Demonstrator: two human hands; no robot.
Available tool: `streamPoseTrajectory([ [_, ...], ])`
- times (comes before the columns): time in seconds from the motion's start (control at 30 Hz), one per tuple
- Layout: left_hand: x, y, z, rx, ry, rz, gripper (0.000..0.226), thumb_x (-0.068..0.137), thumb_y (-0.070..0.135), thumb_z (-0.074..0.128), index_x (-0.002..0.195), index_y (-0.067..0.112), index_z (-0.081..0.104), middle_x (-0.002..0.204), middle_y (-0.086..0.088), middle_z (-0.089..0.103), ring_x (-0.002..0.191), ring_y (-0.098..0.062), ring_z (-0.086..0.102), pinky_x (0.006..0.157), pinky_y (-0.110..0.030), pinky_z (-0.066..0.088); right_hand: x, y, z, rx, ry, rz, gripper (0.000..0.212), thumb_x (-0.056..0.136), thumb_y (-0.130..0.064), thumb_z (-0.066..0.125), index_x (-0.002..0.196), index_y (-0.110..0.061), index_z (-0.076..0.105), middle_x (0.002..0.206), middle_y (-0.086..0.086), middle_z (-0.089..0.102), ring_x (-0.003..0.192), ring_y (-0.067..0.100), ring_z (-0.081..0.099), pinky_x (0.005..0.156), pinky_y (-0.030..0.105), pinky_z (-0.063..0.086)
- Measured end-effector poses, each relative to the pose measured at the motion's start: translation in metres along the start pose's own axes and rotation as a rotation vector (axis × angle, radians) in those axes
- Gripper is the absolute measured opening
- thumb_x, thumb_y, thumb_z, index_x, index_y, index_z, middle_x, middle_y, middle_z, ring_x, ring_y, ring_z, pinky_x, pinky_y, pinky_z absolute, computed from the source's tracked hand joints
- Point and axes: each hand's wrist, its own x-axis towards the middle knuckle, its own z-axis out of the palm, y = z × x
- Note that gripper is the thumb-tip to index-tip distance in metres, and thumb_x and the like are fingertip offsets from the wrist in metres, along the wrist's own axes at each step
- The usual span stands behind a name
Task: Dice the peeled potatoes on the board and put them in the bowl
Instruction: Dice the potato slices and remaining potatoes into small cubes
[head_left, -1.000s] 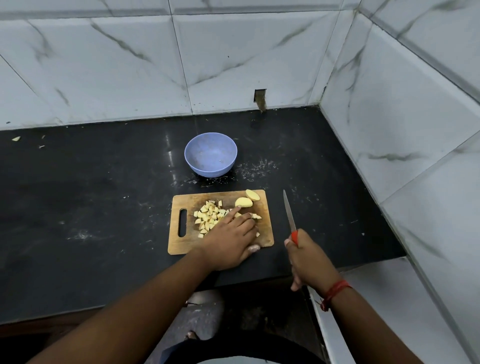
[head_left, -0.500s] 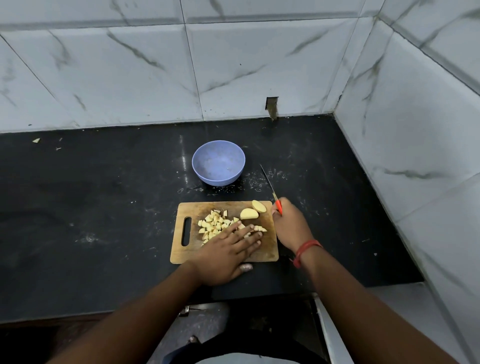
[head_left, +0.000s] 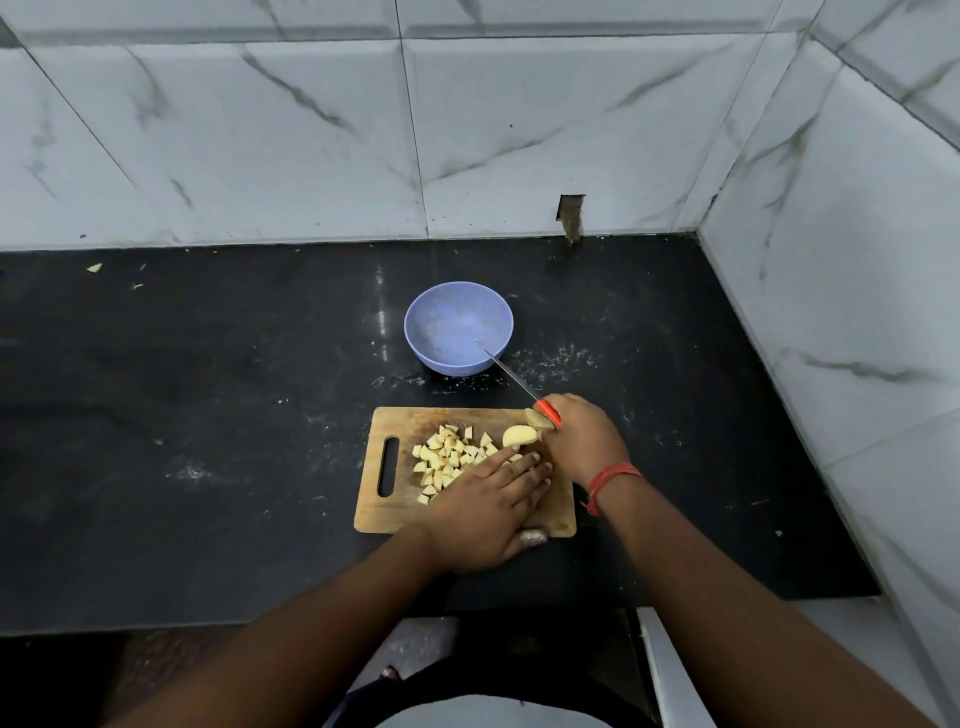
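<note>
Where the wooden cutting board lies: the rectangular wooden cutting board (head_left: 395, 514) with a slot handle at its left end sits near the front edge of the black stone worktop (head_left: 208, 415), right of the middle.
Diced potato: a heap of pale yellow potato cubes (head_left: 447, 457) lies on the middle of the board.
Uncut potato: two larger peeled potato pieces (head_left: 519, 435) rest by the board's far right corner, one of them partly behind the knife handle.
Left hand: the left hand (head_left: 488, 514) lies flat on the board with fingers straight, gripping nothing, fingertips against the near right side of the cube heap; its thumb hangs over the board's front edge.
Right hand: the right hand (head_left: 584, 441) is clenched round the red handle of a thin-bladed knife (head_left: 511, 375) at the board's far right corner.
Knife blade: it slants up and left, its tip over the bowl's rim.
Bowl: the round lavender plastic bowl (head_left: 498, 312) stands on the worktop just beyond the board, with no potato in it.
Wrist: a red thread band (head_left: 613, 475) circles the right wrist.
</note>
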Motion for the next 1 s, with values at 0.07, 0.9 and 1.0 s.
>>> streamPoseTrajectory([
  [0.07, -0.006, -0.006, 0.001, -0.004, 0.026, 0.004, 0.068, 0.106, 0.055, 0.022, 0.152, 0.007, 0.041, 0.158, -0.011, 0.04, 0.15, -0.028, 0.029, 0.124, -0.049, 0.012, -0.001, 0.0, 0.001, 0.033, 0.031, 0.02, 0.024, 0.089, -0.011, 0.059, 0.108, -0.022, 0.068, 0.104, -0.004, 0.064, 0.094, 0.017, 0.062, 0.082, 0.025, 0.047],
  [0.9, 0.007, -0.005, -0.007, -0.083, 0.102, -0.105, 0.064, 0.105, 0.053, 0.029, 0.15, 0.011, 0.045, 0.152, -0.008, 0.048, 0.149, -0.027, 0.03, 0.123, -0.056, 0.017, -0.06, 0.006, 0.018, 0.43, 0.106, 0.423, 0.015, 0.083, -0.018, 0.066, 0.092, -0.009, 0.057, 0.079, 0.003, 0.061, 0.068, 0.014, 0.053, 0.064, 0.03, 0.045],
  [1.0, 0.006, -0.007, -0.007, -0.077, 0.107, -0.117, 0.063, 0.105, 0.053, 0.029, 0.15, 0.012, 0.046, 0.151, -0.007, 0.05, 0.148, -0.027, 0.031, 0.123, -0.056, 0.015, -0.061, 0.005, 0.017, 0.437, 0.131, 0.446, 0.012, 0.083, -0.016, 0.064, 0.092, -0.011, 0.057, 0.082, 0.003, 0.062, 0.07, 0.015, 0.055, 0.06, 0.027, 0.043],
])
